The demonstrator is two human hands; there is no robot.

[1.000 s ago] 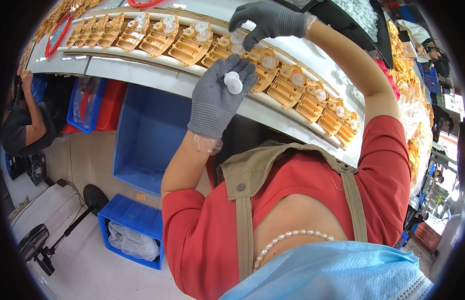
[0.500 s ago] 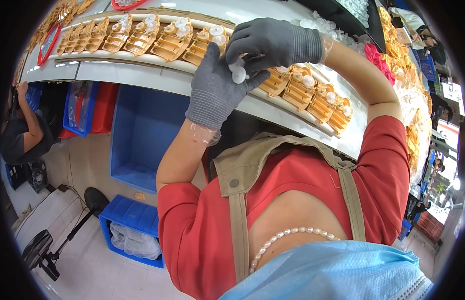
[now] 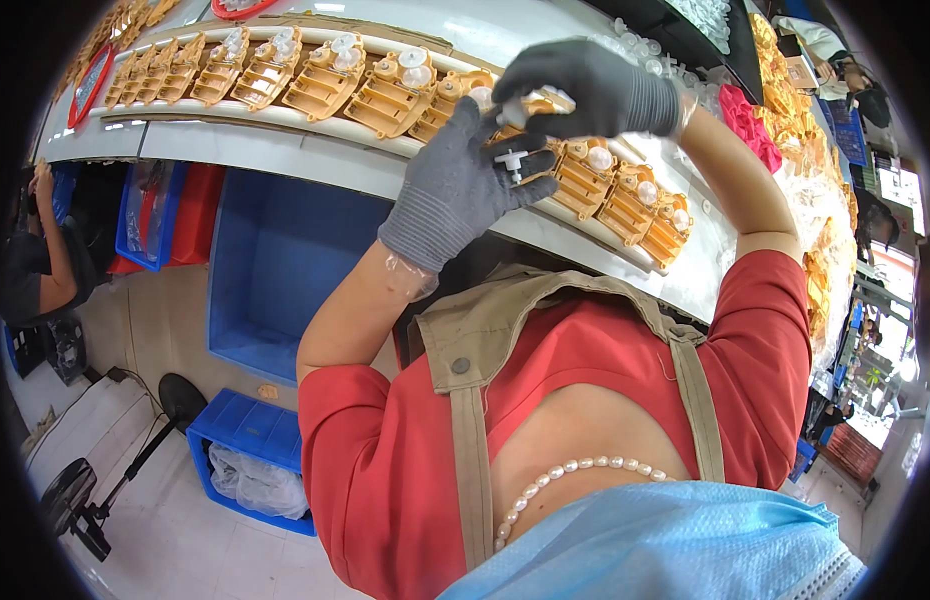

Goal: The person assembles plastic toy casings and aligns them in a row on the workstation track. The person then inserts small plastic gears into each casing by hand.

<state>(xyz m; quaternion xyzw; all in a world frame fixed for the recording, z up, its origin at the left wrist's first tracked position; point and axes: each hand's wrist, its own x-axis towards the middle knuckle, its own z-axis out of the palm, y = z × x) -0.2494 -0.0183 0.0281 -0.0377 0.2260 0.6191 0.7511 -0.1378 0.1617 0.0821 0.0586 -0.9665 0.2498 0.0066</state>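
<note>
Both my hands wear dark grey knit gloves. My left hand [image 3: 450,190] is partly curled, palm up, at the near edge of the row of housings, with a small white plastic gear [image 3: 512,165] on a shaft held at its fingers. My right hand [image 3: 575,92] is just above and beside it, fingers bent round a whitish plastic piece [image 3: 512,113] that is blurred. Beneath and around them runs a row of orange-yellow plastic housings [image 3: 390,95]. Several carry white round gears [image 3: 415,75] at their far end.
Loose clear plastic parts [image 3: 640,45] lie behind my right hand, near a black tray [image 3: 700,50]. Orange parts in plastic wrap [image 3: 825,220] are piled to the right, beside a pink cloth-like item [image 3: 750,130]. A blue bin [image 3: 275,270] stands below the table edge.
My right hand has shifted rightward and lowered slightly, its fingers now round a whitish piece. My left hand has moved right and opened somewhat, and the gear's shaft now shows. The whole view has shifted slightly.
</note>
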